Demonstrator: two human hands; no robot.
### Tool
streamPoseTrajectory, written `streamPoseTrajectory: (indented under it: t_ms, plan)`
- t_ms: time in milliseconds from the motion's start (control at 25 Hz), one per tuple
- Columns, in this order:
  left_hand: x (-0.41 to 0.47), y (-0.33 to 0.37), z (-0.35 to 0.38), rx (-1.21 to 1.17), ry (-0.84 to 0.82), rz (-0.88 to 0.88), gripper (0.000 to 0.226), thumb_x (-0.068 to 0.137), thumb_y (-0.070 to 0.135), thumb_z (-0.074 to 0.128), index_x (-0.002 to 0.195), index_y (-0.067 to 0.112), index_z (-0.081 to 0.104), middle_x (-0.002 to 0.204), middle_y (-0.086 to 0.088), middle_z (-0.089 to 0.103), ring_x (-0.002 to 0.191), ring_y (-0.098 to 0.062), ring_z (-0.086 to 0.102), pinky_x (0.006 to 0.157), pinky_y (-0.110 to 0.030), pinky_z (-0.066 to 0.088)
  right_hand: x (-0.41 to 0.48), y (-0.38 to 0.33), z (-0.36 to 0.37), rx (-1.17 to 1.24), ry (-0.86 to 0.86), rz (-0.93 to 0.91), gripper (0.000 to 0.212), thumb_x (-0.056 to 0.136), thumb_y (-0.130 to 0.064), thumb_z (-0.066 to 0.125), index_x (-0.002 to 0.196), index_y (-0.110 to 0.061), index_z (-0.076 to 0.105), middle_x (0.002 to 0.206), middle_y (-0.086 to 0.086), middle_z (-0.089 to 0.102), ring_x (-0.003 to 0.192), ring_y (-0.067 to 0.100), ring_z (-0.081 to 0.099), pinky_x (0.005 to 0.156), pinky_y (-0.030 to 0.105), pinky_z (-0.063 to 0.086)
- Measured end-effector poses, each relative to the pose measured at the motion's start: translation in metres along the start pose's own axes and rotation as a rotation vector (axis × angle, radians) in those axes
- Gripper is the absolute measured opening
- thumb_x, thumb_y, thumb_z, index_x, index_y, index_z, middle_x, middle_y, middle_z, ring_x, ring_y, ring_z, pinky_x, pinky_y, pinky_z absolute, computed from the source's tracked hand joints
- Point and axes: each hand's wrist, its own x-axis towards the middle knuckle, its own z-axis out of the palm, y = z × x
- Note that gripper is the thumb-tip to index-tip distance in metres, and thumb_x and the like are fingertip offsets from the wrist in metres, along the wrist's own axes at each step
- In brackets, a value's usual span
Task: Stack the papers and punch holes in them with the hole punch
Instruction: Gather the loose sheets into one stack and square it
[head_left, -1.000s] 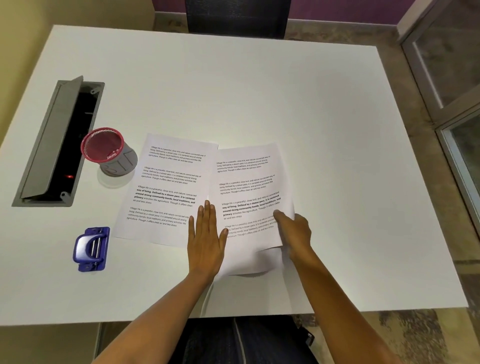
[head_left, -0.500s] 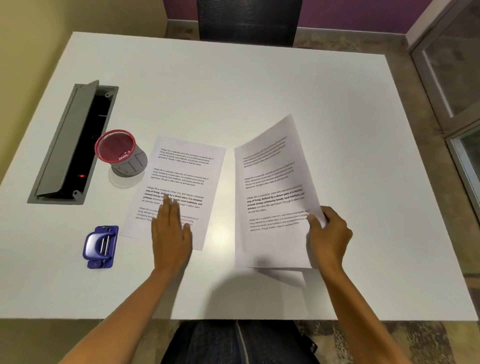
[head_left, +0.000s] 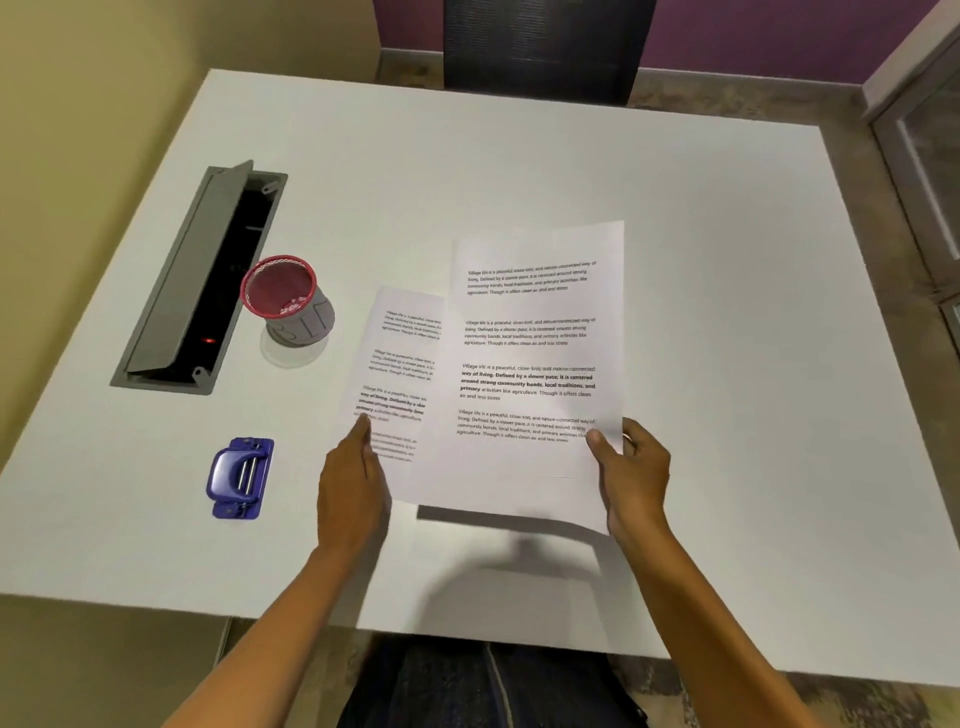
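Note:
Two printed paper sheets are on the white table. One sheet lies flat, and my left hand rests on its lower left part with fingers stretched out. My right hand pinches the lower right edge of the second sheet, which is lifted off the table and covers the right part of the flat sheet. A shadow falls under the lifted sheet. The blue hole punch stands to the left of my left hand, untouched.
A red mesh cup stands left of the papers. Beyond it an open grey cable hatch is set into the table. A dark chair stands at the far edge. A glass door frame is at the right.
My right hand has carried the lifted sheet leftward, so it now overlaps the flat sheet. My left hand has slid towards that sheet's lower left edge.

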Motion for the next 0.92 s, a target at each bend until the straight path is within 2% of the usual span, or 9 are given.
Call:
streamPoseTrajectory:
  t_ms: [80, 160, 280, 400, 480, 560, 680, 760, 920]
  plan:
    - [-0.002, 0.003, -0.003, -0.147, 0.077, -0.096, 0.038, 0.103, 0.011, 0.033, 0.136, 0.01, 0.051, 0.134, -0.006, 0.06, 0.122, -0.015, 0.054, 0.104, -0.025, 0.037, -0.001, 0.006, 0.011, -0.045, -0.024, 0.009, 0.017, 0.084, -0.013, 0.07, 0.082, -0.029, 0.064, 0.091, -0.013, 0.07, 0.088, 0.017, 0.069, 0.082, 0.034, 0.055]
    - [0.003, 0.003, -0.007, -0.191, 0.147, -0.184, 0.035, 0.101, 0.007, 0.034, 0.129, 0.007, 0.056, 0.131, -0.01, 0.062, 0.123, -0.023, 0.055, 0.105, -0.027, 0.037, -0.001, 0.013, 0.022, -0.095, -0.054, 0.004, 0.016, 0.085, -0.013, 0.069, 0.09, -0.027, 0.063, 0.095, -0.007, 0.07, 0.088, 0.019, 0.068, 0.081, 0.032, 0.054]
    - [0.015, 0.007, -0.014, -0.16, 0.151, -0.246, 0.031, 0.101, 0.011, 0.037, 0.121, 0.005, 0.059, 0.126, -0.011, 0.06, 0.12, -0.028, 0.053, 0.104, -0.035, 0.038, -0.003, 0.021, 0.038, -0.156, -0.089, 0.016, 0.013, 0.085, -0.011, 0.066, 0.095, -0.019, 0.065, 0.095, -0.002, 0.071, 0.089, 0.022, 0.068, 0.083, 0.033, 0.054]
    - [0.026, 0.012, -0.015, 0.008, 0.129, -0.197, 0.028, 0.099, 0.018, 0.036, 0.095, 0.005, 0.06, 0.104, -0.015, 0.062, 0.101, -0.034, 0.056, 0.087, -0.042, 0.041, -0.005, 0.028, 0.053, -0.234, -0.142, 0.048, 0.016, 0.085, -0.012, 0.064, 0.101, -0.014, 0.065, 0.1, 0.001, 0.071, 0.089, 0.022, 0.067, 0.079, 0.03, 0.052]
    - [0.031, 0.015, -0.014, 0.123, 0.055, -0.217, 0.029, 0.098, 0.024, 0.042, 0.107, 0.003, 0.06, 0.119, -0.017, 0.059, 0.113, -0.037, 0.052, 0.091, -0.045, 0.042, -0.007, 0.028, 0.063, -0.326, -0.176, 0.07, 0.021, 0.085, -0.01, 0.061, 0.105, -0.013, 0.062, 0.106, 0.003, 0.07, 0.087, 0.021, 0.064, 0.074, 0.028, 0.049]
    - [0.03, 0.019, -0.011, 0.206, -0.014, -0.221, 0.038, 0.095, 0.03, 0.053, 0.122, 0.002, 0.055, 0.131, -0.016, 0.051, 0.121, -0.035, 0.046, 0.096, -0.045, 0.042, -0.009, 0.026, 0.072, -0.439, -0.157, 0.061, 0.025, 0.084, -0.007, 0.057, 0.108, -0.01, 0.059, 0.11, 0.007, 0.067, 0.09, 0.024, 0.063, 0.077, 0.032, 0.052]
    - [0.027, 0.025, -0.004, 0.232, -0.002, -0.177, 0.048, 0.09, 0.027, 0.062, 0.128, 0.0, 0.05, 0.132, -0.019, 0.047, 0.12, -0.038, 0.045, 0.095, -0.043, 0.041, -0.018, 0.022, 0.085, -0.591, -0.116, 0.002, 0.033, 0.082, -0.005, 0.056, 0.115, -0.005, 0.057, 0.117, 0.014, 0.059, 0.102, 0.032, 0.06, 0.088, 0.043, 0.054]
    - [0.028, 0.029, 0.001, 0.199, 0.014, -0.206, 0.047, 0.09, 0.021, 0.061, 0.13, 0.0, 0.048, 0.131, -0.021, 0.046, 0.117, -0.039, 0.049, 0.092, -0.043, 0.043, -0.026, 0.019, 0.095, -0.641, -0.161, -0.043, 0.039, 0.083, -0.01, 0.057, 0.122, -0.006, 0.051, 0.123, 0.014, 0.051, 0.109, 0.032, 0.055, 0.094, 0.043, 0.051]
    - [0.033, 0.037, 0.005, 0.11, 0.009, -0.32, 0.043, 0.091, 0.019, 0.062, 0.125, -0.003, 0.048, 0.128, -0.023, 0.047, 0.111, -0.041, 0.054, 0.088, -0.041, 0.043, -0.032, 0.01, 0.107, -0.708, -0.192, -0.103, 0.041, 0.082, -0.011, 0.058, 0.121, -0.007, 0.045, 0.122, 0.014, 0.053, 0.109, 0.034, 0.055, 0.093, 0.042, 0.049]
